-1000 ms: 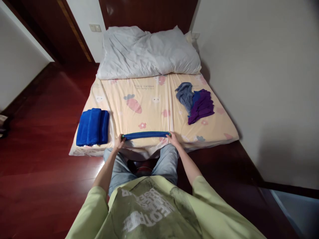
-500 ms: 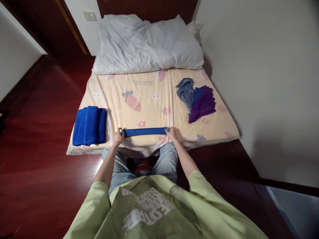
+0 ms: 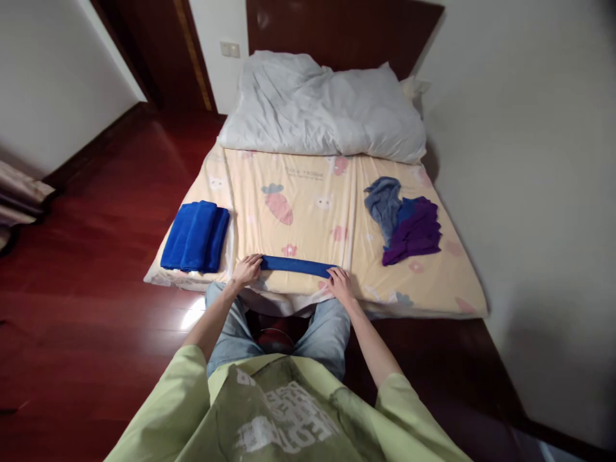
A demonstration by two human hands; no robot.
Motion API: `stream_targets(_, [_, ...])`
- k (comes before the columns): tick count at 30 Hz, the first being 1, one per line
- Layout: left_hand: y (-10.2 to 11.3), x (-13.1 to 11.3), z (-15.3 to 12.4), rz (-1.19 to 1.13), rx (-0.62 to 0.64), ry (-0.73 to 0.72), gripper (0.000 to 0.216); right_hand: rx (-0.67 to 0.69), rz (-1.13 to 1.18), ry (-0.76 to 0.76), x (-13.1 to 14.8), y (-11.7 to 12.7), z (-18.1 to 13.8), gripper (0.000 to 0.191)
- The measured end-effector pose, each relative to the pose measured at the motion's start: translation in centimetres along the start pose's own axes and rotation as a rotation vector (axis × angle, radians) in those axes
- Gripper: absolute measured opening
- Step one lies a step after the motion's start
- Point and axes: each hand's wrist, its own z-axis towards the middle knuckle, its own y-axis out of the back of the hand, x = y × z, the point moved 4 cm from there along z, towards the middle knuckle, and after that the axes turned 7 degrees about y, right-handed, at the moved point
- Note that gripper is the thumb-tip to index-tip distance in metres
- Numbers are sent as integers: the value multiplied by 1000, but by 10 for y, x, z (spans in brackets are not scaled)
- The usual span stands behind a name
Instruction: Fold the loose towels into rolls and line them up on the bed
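Blue folded towel [image 3: 294,265]: left hand [image 3: 248,268] and right hand [image 3: 340,283] press its ends, fingers flat; sheet [image 3: 312,221] lettering unreadable.

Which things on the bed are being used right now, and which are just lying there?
In use: narrow folded blue towel, left hand on one end, right hand on the other.
Just lying there: stack of folded blue towels, heap of grey and purple cloths, white bedding, carrot-print sheet.
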Motion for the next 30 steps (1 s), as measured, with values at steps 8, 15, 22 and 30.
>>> stream_targets(8, [4, -15, 10, -26, 23, 47, 38, 31, -205, 56, -5, -3, 12, 41])
stream_targets(15, [29, -28, 6, -25, -20, 18, 33, 124, -335, 121, -15, 36, 49, 36])
stream_targets(22, [25, -42, -67, -15, -101, -162, 34, 168, -408, 241, -1, 77, 101, 39])
stream_targets(30, [7, -32, -139, -85, -264, -201, 37, 240, -441, 446, 90, 55, 227, 46])
